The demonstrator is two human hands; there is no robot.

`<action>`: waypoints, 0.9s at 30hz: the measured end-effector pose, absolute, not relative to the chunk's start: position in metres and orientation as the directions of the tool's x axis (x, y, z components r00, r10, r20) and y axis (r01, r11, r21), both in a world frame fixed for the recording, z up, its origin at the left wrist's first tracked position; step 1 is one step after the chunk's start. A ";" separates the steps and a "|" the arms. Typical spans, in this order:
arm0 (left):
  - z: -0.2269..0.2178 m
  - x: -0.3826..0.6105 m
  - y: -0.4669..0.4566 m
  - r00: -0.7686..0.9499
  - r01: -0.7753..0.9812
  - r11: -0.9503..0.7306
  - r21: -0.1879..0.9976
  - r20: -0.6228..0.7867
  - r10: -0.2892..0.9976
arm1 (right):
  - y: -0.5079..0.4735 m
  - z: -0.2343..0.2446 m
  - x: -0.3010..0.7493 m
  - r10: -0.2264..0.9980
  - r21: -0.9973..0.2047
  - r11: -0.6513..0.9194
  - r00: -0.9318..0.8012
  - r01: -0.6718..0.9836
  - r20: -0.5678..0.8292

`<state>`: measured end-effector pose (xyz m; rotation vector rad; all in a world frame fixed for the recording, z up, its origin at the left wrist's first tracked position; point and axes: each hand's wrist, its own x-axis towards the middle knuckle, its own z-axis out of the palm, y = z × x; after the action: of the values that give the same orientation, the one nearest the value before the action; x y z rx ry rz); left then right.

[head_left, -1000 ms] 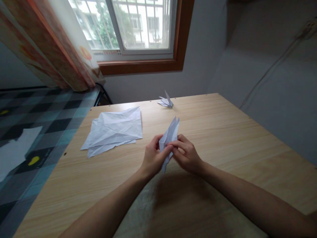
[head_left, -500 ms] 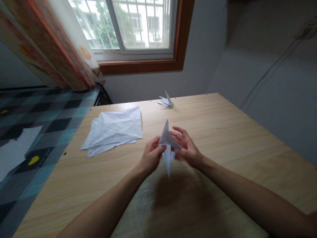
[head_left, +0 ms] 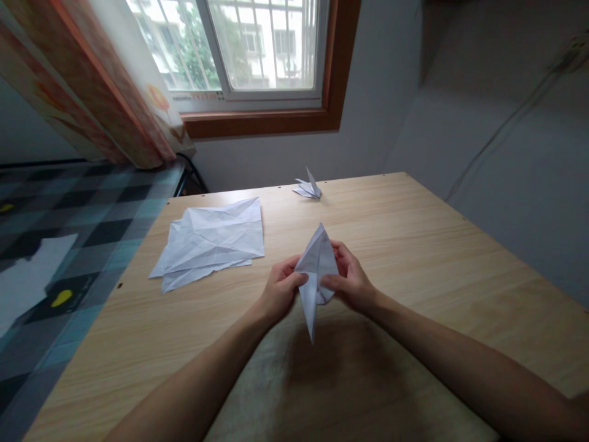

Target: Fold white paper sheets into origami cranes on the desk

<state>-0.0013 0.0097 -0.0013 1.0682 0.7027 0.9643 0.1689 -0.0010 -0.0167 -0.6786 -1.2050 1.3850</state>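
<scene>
Above the middle of the wooden table (head_left: 414,245) I hold a partly folded piece of white paper (head_left: 315,270), a pointed kite-like shape with one tip up and a long tip down. My left hand (head_left: 280,291) pinches its left edge between thumb and fingers. My right hand (head_left: 352,282) grips its right side, fingers curled behind the paper and thumb in front.
A loose pile of creased white sheets (head_left: 211,242) lies on the table to the left. A small finished folded paper figure (head_left: 308,187) sits near the far edge. A bed with a checked cover (head_left: 55,233) stands left of the table, under a window (head_left: 243,49) and curtain (head_left: 92,86).
The paper has been turned and opened from a narrow flat strip into a wider kite shape. My right fingers, spread half a second ago, have closed on it again.
</scene>
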 end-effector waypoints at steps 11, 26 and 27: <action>-0.006 0.005 0.010 0.131 -0.333 0.048 0.942 -0.004 0.991 | -0.001 -0.013 0.165 0.985 -0.943 0.159 -0.015 -0.291 0.171; -0.005 0.005 0.019 0.071 -0.526 0.095 0.845 -0.068 0.995 | 0.000 -0.019 0.164 0.989 -0.987 0.128 -0.060 -0.102 0.134; -0.005 0.005 0.019 0.062 -0.528 0.089 0.844 -0.066 0.996 | 0.000 -0.019 0.164 0.990 -0.988 0.125 -0.057 -0.085 0.130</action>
<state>0.0054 0.0193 -0.0047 0.7548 0.7997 1.3352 0.1644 0.0000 -0.0188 -1.0251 -1.2520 1.1960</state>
